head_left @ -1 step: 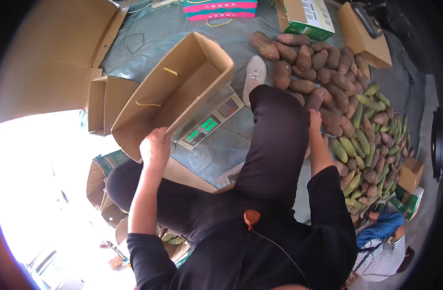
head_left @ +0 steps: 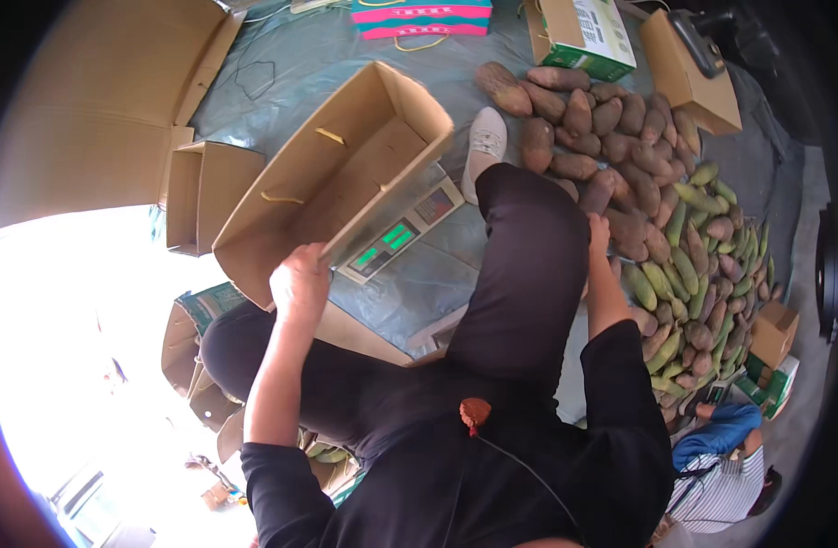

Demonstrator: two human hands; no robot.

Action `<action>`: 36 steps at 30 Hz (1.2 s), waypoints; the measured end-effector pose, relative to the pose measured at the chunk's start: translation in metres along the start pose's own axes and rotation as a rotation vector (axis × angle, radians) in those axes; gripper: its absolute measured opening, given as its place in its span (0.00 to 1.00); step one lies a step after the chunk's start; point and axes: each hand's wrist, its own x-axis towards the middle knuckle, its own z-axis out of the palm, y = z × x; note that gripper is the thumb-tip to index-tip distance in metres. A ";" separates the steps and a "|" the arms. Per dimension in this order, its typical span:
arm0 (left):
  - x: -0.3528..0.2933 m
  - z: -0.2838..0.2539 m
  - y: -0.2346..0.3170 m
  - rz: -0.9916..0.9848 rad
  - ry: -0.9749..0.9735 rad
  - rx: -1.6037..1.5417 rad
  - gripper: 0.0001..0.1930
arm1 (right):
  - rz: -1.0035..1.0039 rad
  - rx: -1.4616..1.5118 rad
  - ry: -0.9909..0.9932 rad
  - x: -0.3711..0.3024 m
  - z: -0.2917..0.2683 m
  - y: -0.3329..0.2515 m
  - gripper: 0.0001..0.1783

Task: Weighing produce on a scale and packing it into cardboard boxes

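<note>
Tuber pile (head_left: 652, 155) heaped loosely on the right; I judge that pulling one out could set others rolling. Open carton (head_left: 296, 172) left of my right leg (head_left: 529, 256), apparently on the scale (head_left: 428, 208); a tug from my left hand (head_left: 300, 281), closed on its near rim, could tip it. Hidden: scale's platform, under the carton; right hand's (head_left: 598, 236) fingers, beside my leg, so grip I cannot tell.

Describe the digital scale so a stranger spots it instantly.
On the bluish floor sheet, find the open cardboard box the left hand holds. The digital scale shows along its right side; glowing green displays set it apart from that plain box.
</note>
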 end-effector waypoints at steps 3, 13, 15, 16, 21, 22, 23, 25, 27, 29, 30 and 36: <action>-0.008 -0.001 0.011 0.011 -0.035 -0.036 0.11 | 0.030 0.055 0.056 -0.006 -0.001 0.011 0.25; 0.000 -0.007 -0.001 0.030 -0.065 -0.007 0.12 | -0.395 0.239 0.372 0.019 -0.215 -0.126 0.34; 0.002 -0.009 -0.002 0.029 -0.055 -0.017 0.11 | -0.488 0.607 0.260 0.013 -0.255 -0.169 0.33; 0.003 -0.009 -0.003 0.017 -0.048 -0.024 0.11 | -0.507 0.818 0.164 0.001 -0.272 -0.198 0.31; 0.006 -0.015 0.001 0.006 -0.075 -0.005 0.11 | -0.872 0.691 0.047 -0.047 -0.295 -0.318 0.30; 0.007 -0.017 0.001 0.035 -0.074 -0.004 0.11 | -0.911 0.675 -0.001 -0.053 -0.286 -0.338 0.30; 0.010 -0.016 0.005 0.018 -0.084 0.003 0.11 | -1.027 0.507 0.189 -0.053 -0.273 -0.354 0.30; 0.008 -0.014 -0.004 -0.011 -0.092 0.042 0.11 | -1.062 0.426 0.147 -0.064 -0.235 -0.391 0.29; 0.004 -0.017 -0.004 0.009 -0.097 0.034 0.12 | -1.041 0.243 -0.072 -0.073 -0.199 -0.423 0.25; 0.008 -0.012 0.005 0.054 -0.073 0.012 0.11 | -0.867 0.064 -0.159 -0.076 -0.167 -0.439 0.27; 0.007 -0.016 0.006 0.015 -0.111 0.006 0.10 | -0.842 -0.029 -0.257 -0.082 -0.164 -0.446 0.30; 0.006 -0.011 0.007 0.055 -0.072 -0.030 0.09 | -0.766 -0.226 -0.253 -0.078 -0.128 -0.444 0.20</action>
